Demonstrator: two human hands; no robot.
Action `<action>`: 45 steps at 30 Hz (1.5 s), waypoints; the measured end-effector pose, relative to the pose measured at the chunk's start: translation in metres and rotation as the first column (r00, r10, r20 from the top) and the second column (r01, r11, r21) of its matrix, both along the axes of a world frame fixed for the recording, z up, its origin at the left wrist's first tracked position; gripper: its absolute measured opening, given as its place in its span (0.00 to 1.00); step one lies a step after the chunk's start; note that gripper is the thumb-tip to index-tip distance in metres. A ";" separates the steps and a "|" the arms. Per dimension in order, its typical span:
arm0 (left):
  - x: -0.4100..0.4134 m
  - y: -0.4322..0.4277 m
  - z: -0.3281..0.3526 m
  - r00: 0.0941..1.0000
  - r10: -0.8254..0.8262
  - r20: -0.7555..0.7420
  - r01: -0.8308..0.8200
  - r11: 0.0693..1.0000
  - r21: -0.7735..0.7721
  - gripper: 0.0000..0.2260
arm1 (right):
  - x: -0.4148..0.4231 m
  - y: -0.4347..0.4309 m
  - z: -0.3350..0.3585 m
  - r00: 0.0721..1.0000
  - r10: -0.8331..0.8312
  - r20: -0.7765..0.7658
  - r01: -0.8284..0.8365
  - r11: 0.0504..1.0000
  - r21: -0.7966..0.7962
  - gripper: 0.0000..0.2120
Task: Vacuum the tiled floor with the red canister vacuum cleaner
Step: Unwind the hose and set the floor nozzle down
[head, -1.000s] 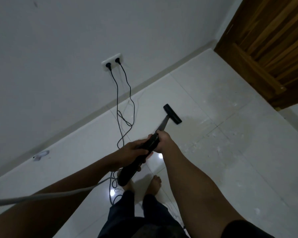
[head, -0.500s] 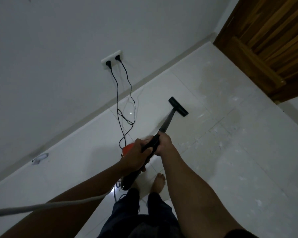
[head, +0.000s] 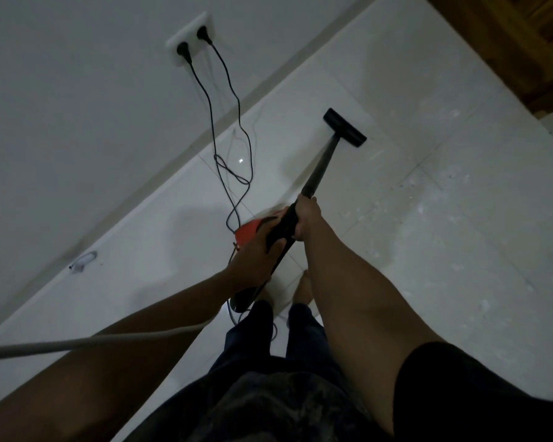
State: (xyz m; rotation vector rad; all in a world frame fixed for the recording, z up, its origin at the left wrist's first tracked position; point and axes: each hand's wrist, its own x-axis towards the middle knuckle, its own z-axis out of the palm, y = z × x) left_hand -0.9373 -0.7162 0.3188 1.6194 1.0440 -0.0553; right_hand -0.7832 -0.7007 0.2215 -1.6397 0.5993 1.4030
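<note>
Currently the right-hand grip [head: 305, 218] is wrapped around the black wand [head: 320, 167] at its upper end, fingers curled fully about the tube. The left-hand grip [head: 254, 260] is closed on the handle [head: 280, 232] directly behind it, so both grips sit close together on one line.

The floor head [head: 344, 127] lies flat on the tiled floor [head: 479, 314], ahead of the person and near the base of the wall. White debris [head: 428, 202] is scattered over the tiles to the right of the head. The red canister [head: 251, 231] stands on the floor just behind the left-hand grip and is largely hidden by it. The grey hose [head: 93, 342] runs off to the left edge of the view.

Handling notes:
- The wand is judged rigid and light, and the two-grip hold gives good steering.
- The hose is judged flexible and will drag the canister if pulled taut.
- The canister is the heavy part and is best left to trail behind.

Caution: two cords [head: 233, 138] hang from the wall socket [head: 190, 36] and loop on the floor beside the canister. The head or a bare foot [head: 302, 288] could snag them.
</note>
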 end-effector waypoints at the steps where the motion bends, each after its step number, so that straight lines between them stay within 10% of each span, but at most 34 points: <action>1: -0.002 -0.001 -0.004 1.000 -0.001 -0.002 0.001 1.000 0.000 0.20 | -0.001 0.000 -0.001 1.000 0.017 0.020 -0.017 1.000 0.008 0.17; 45: 0.037 0.006 -0.021 0.977 -0.198 -0.072 0.196 0.980 -0.033 0.21 | 0.037 -0.026 -0.005 0.988 0.026 0.149 -0.019 0.999 -0.051 0.24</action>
